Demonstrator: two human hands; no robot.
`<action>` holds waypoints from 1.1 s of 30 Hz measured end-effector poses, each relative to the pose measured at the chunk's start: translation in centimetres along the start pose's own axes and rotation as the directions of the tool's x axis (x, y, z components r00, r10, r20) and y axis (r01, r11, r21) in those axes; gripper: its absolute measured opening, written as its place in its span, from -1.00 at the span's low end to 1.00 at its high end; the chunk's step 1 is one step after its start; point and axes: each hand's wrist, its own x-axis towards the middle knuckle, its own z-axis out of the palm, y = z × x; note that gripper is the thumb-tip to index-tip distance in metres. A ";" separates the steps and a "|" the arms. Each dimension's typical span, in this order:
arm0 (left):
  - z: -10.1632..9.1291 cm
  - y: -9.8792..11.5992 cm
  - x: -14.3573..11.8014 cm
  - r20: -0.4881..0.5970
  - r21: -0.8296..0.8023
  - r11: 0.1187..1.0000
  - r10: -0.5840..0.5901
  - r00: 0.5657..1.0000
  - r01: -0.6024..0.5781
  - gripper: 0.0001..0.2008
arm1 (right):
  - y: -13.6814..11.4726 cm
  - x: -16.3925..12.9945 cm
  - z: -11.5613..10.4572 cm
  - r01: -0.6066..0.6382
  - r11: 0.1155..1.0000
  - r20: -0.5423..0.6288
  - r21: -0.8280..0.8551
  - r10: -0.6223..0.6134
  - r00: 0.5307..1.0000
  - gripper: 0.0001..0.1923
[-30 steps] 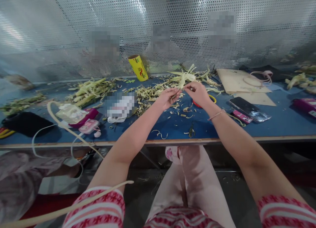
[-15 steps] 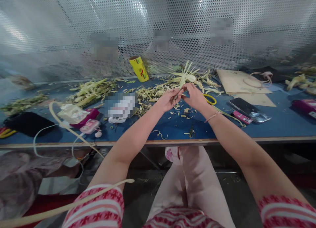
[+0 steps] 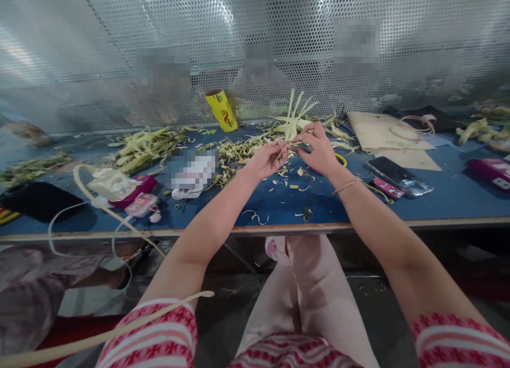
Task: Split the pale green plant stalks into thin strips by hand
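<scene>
Pinching pale leaf strips between them, left hand and right hand meet, arms outstretched over counter.

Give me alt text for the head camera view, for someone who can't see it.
A seated person's left hand and right hand pinch a bunch of pale green leaf strips over a blue table littered with trimmings. A yellow roll and a phone lie nearby.
</scene>
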 end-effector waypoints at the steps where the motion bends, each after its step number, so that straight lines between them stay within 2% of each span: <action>1: -0.1 -0.1 0.1 0.010 0.003 1.000 -0.004 1.000 0.003 -0.80 | -0.1 0.0 0.1 -0.002 1.000 -0.002 0.002 0.002 1.000 -0.79; 4: -0.2 -0.4 0.3 0.029 0.044 0.999 0.003 1.000 -0.004 -0.84 | -0.5 -0.1 0.3 -0.001 1.000 -0.003 -0.003 0.001 1.000 -0.80; 8: 0.0 -0.4 0.3 -0.015 0.104 0.994 0.023 1.000 -0.021 -0.84 | -0.7 -0.1 0.4 0.021 1.000 0.024 -0.003 -0.021 0.999 -0.84; 16: -0.2 -0.4 0.7 -0.024 -0.059 0.998 0.038 0.999 -0.039 -0.82 | 0.2 0.1 1.1 0.076 0.995 0.027 0.067 -0.078 0.997 -0.88; 24: -0.4 -0.4 1.1 -0.078 -0.078 0.994 0.074 0.994 -0.081 -0.84 | -0.1 0.4 0.5 0.113 0.986 0.077 0.126 -0.123 0.989 -0.92; 28: -0.2 -0.3 1.0 -0.089 -0.053 0.994 0.095 0.992 -0.099 -0.83 | -0.6 0.5 0.2 0.073 0.990 0.140 0.119 -0.090 0.986 -0.90; 33: -0.4 -0.3 0.9 -0.011 0.086 0.988 0.129 0.992 -0.128 -0.85 | -0.6 0.4 0.2 -0.058 0.986 0.148 0.157 0.035 0.988 -0.91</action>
